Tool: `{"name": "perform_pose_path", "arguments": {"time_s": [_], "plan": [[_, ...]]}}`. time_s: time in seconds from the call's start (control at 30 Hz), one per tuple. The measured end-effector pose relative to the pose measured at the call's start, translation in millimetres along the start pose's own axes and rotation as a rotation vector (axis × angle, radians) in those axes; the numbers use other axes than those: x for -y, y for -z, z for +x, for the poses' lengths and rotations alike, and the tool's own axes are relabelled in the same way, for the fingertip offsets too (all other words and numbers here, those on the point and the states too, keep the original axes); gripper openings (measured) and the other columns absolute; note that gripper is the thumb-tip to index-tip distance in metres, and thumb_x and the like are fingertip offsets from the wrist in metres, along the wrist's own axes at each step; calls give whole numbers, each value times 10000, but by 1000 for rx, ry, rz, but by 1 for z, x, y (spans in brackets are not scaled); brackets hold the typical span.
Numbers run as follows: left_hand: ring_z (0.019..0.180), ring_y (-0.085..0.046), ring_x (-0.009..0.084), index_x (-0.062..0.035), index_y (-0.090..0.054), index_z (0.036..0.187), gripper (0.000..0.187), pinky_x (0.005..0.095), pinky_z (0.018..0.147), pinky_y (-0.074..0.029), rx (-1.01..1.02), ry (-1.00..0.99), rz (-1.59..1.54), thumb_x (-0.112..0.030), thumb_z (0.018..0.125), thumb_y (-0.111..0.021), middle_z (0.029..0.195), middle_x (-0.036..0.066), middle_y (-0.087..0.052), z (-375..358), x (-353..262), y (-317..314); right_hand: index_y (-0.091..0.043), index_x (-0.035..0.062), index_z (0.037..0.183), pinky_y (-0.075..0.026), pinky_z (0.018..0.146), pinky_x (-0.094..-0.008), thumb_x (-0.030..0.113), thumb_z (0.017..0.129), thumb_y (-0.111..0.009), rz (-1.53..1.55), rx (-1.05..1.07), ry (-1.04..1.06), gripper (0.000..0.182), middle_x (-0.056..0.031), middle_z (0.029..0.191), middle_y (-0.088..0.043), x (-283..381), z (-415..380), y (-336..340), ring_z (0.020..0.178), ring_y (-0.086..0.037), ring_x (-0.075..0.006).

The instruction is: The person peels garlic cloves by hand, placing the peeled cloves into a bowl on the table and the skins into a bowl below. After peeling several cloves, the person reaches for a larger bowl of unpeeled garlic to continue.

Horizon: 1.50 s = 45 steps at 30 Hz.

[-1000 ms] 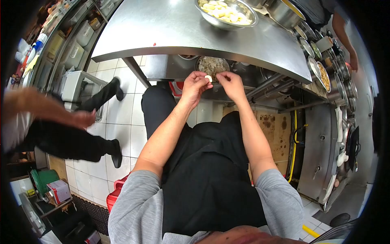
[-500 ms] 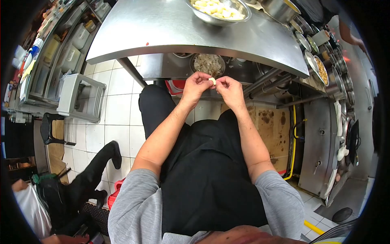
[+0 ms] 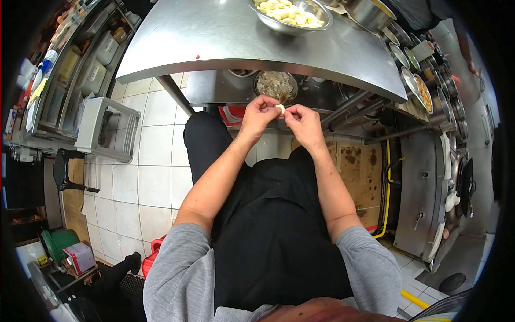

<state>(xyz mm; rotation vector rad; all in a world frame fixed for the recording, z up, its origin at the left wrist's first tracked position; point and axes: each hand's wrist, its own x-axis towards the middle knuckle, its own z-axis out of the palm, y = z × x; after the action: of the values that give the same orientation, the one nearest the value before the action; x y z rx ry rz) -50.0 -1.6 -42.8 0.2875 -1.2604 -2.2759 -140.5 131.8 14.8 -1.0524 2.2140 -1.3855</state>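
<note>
A small pale garlic clove point(image 3: 280, 108) is pinched between the thumb and fingers of my left hand point(image 3: 258, 118). My right hand point(image 3: 304, 124) is closed in a pinch at the clove's right edge; its fingertips partly hide what they grip. Just beyond the hands, on the lower shelf, a bowl of papery skins point(image 3: 276, 85) sits under the table edge. Up on the steel table point(image 3: 214, 37) stands a metal bowl point(image 3: 292, 28) filled with pale yellow peeled cloves point(image 3: 289, 12).
To the left are a grey plastic stool point(image 3: 110, 131) and a shelf rack with containers point(image 3: 96, 75). Pots and food bowls line the counter point(image 3: 429, 80) at right. A person's dark-clothed leg point(image 3: 115, 276) shows at lower left, near a green bin point(image 3: 59, 244).
My hands stay nearly in place; the clove has turned slightly in my left fingers, and my right fingertips shifted a little. The person at lower left has moved down and mostly out of view.
</note>
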Motion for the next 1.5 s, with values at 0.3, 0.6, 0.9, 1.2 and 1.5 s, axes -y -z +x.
{"name": "perform_pose_path", "arguments": {"time_s": [0.3, 0.6, 0.9, 1.2, 1.5], "plan": [[767, -662, 132, 26, -587, 991, 140, 265, 723, -570, 1, 33, 92, 16, 864, -646, 887, 81, -657, -3, -3, -5, -650, -35, 889, -509, 622, -275, 79, 854, -641, 21, -14, -29, 119, -109, 764, -673, -10, -2, -6, 660, -629, -118], [741, -651, 116, 29, -578, 986, 148, 259, 690, -570, -14, 21, 111, 21, 858, -652, 862, 65, -644, -4, -1, -8, -647, -31, 868, -507, 624, -269, 57, 821, -657, 35, -63, 36, 100, -102, 764, -670, -5, -9, -5, 657, -617, -117], [790, -612, 76, -1, -605, 1022, 195, 234, 740, -533, 56, 45, 159, 8, 843, -683, 893, 37, -632, -5, -1, -5, -595, -23, 825, -495, 609, -307, 60, 783, -675, -135, -94, 61, 122, -97, 743, -612, -4, -8, -7, 629, -580, -145], [796, -643, 120, -9, -481, 1250, 450, 277, 762, -572, 89, 121, 25, 67, 836, -640, 943, 62, -609, -5, -7, -9, -582, 9, 824, -422, 553, -241, 39, 814, -639, -95, -139, 112, 65, -1, 675, -543, -11, 1, 1, 600, -482, -61], [842, -651, 136, 1, -488, 1225, 412, 303, 797, -576, 88, 160, 38, 67, 841, -623, 960, 71, -620, -6, -9, -9, -587, -13, 838, -481, 606, -287, 35, 809, -629, -23, -148, 55, 70, -70, 725, -605, -12, 17, 14, 638, -565, -119]]}}
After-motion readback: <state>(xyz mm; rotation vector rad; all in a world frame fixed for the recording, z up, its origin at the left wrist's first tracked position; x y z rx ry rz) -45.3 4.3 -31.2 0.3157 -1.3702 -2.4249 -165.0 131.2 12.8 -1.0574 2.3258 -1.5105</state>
